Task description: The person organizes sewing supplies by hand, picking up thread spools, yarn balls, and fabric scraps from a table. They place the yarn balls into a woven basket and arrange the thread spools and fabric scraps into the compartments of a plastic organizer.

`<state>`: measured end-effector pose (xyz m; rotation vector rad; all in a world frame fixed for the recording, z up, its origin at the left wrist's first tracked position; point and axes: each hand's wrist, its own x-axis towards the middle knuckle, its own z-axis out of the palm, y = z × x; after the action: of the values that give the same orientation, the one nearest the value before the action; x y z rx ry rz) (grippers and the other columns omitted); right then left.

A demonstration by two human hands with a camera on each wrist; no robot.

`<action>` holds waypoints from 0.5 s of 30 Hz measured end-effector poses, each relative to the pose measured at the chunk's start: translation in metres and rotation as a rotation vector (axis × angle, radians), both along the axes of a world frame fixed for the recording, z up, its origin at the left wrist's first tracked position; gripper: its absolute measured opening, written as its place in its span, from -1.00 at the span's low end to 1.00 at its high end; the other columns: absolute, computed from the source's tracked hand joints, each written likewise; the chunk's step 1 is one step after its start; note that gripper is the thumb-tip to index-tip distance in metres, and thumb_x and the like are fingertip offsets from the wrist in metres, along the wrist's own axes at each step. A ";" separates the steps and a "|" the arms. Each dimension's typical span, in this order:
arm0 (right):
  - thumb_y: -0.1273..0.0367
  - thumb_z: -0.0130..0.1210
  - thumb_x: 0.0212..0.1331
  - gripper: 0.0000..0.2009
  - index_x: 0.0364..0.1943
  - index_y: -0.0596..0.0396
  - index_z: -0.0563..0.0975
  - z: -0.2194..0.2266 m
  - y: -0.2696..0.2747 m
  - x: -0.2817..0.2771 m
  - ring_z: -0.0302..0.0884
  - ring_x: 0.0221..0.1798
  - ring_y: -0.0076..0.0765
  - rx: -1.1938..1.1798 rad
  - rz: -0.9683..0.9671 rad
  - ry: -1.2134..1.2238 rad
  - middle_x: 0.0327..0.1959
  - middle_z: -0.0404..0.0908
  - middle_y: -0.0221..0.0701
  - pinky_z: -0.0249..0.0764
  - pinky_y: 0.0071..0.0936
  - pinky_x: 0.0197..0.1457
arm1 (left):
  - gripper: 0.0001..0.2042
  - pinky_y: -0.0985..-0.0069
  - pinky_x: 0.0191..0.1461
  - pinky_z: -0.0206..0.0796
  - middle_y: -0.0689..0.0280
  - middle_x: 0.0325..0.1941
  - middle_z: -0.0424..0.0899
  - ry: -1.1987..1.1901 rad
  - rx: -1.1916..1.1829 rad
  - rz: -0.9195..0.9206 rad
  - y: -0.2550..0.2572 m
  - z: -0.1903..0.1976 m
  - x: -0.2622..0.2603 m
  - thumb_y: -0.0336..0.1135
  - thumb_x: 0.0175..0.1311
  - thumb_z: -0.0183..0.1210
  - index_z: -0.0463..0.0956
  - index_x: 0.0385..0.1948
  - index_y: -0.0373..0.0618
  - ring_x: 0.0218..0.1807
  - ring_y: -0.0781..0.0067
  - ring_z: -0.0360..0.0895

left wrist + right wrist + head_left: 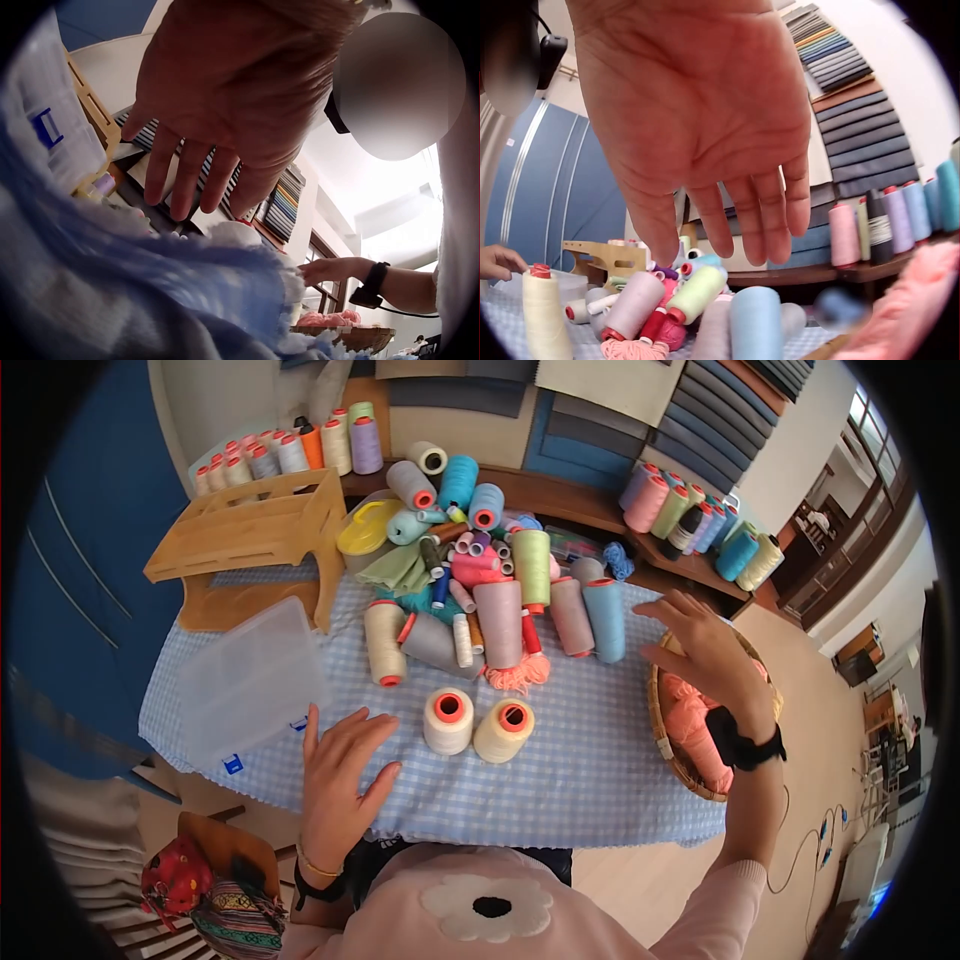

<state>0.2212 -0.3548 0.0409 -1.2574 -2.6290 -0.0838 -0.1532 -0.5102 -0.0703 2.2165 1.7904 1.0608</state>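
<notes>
My left hand [345, 770] hovers over the front left of the checked tablecloth, holding nothing, its fingers spread. Just to its right stand a white thread cone [449, 734] and a cream thread cone [500, 740], both upright with orange tops. My right hand [708, 660] is over the wicker basket [658, 725], which holds salmon yarn [692, 732]. In the right wrist view the palm faces the camera with nothing in it, its fingers [769, 202] straight. A light blue thread cone [604, 622] stands left of its fingertips, beside a dusty pink cone [571, 618].
A pile of thread cones, small spools and yarn covers the table's back middle, including a pale green cone [531, 568]. At left are a wooden rack [250, 510] and a clear plastic box [255, 685]. More cones line the back shelf [590, 510]. A chair [235, 850] stands front left.
</notes>
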 end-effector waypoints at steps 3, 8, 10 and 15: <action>0.38 0.20 0.15 -0.68 0.01 0.09 0.53 -0.008 0.040 -0.037 0.52 0.04 -0.05 0.017 0.105 0.012 -0.07 0.56 -0.23 0.42 -0.18 0.10 | -0.56 -0.11 0.58 -0.22 0.29 0.11 0.64 -0.004 0.012 0.012 -0.002 0.000 -0.002 -0.40 0.12 0.32 0.55 0.10 -0.03 0.25 0.18 0.50; 0.37 0.11 0.20 -0.71 0.01 0.13 0.52 -0.052 0.133 -0.063 0.49 0.14 0.03 0.046 0.124 -0.075 0.03 0.57 -0.17 0.41 -0.15 0.18 | -0.57 -0.11 0.58 -0.22 0.32 0.09 0.65 -0.016 -0.008 0.022 -0.008 -0.002 -0.007 -0.38 0.13 0.32 0.56 0.10 0.00 0.24 0.20 0.51; 0.38 0.13 0.16 -0.63 0.07 0.18 0.47 -0.062 0.155 -0.079 0.44 0.21 0.11 -0.240 -0.054 -0.042 0.08 0.55 -0.08 0.39 -0.12 0.25 | -0.58 -0.10 0.58 -0.21 0.33 0.09 0.65 -0.018 0.001 0.027 -0.011 -0.006 -0.009 -0.37 0.14 0.32 0.56 0.10 0.01 0.24 0.20 0.51; 0.27 0.26 0.08 -0.32 0.31 0.20 0.30 -0.088 0.191 -0.082 0.43 0.26 0.05 -0.390 0.038 0.123 0.21 0.47 -0.02 0.36 -0.23 0.32 | -0.59 -0.10 0.58 -0.20 0.33 0.07 0.66 -0.029 -0.012 0.044 -0.020 -0.007 -0.015 -0.37 0.14 0.32 0.56 0.09 0.01 0.23 0.21 0.53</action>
<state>0.1395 -0.1642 -0.0472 -1.2724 -2.6400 0.5192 -0.1679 -0.5298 -0.0772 2.1531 1.8360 1.0822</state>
